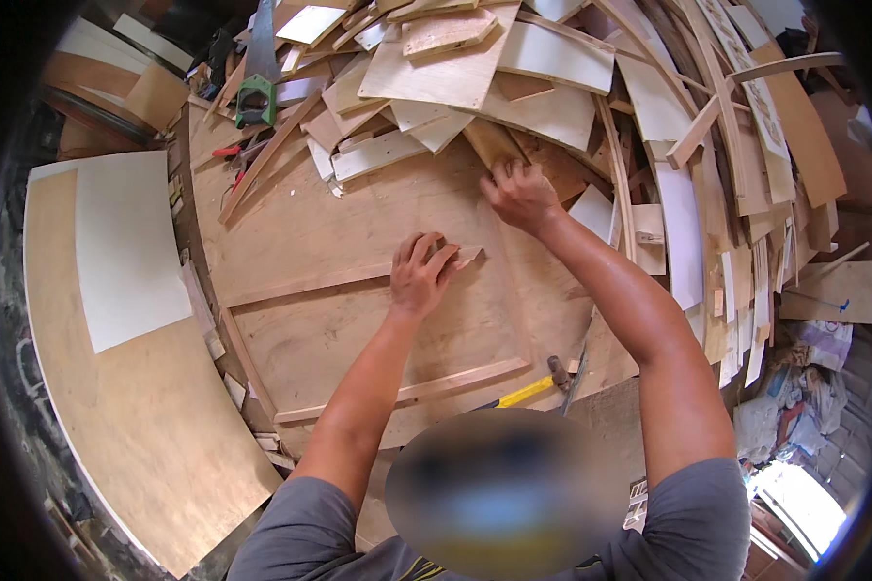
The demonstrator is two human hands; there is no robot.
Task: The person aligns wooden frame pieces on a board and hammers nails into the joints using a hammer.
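Note:
Over the end of a thin wooden strip (325, 283), my left hand (419, 276) curls its fingers and grips it. The strip lies across a plywood sheet, with other strips set around it in a frame-like outline; a lower strip (407, 394) runs nearer to me. My right hand (521, 198) is further off and to the right, closed at the near end of a brown wooden piece (492, 143) that sticks out from under the scrap pile. Its fingertips are partly hidden. A hammer (525, 392) with a yellow handle lies by the near strip.
A heap of wood offcuts (436, 73) covers the far side and right. A handsaw (256, 102) with a green handle and red-handled pliers (227, 152) lie at the far left. A large plywood panel (165, 426) with a white sheet (131, 242) is on the left.

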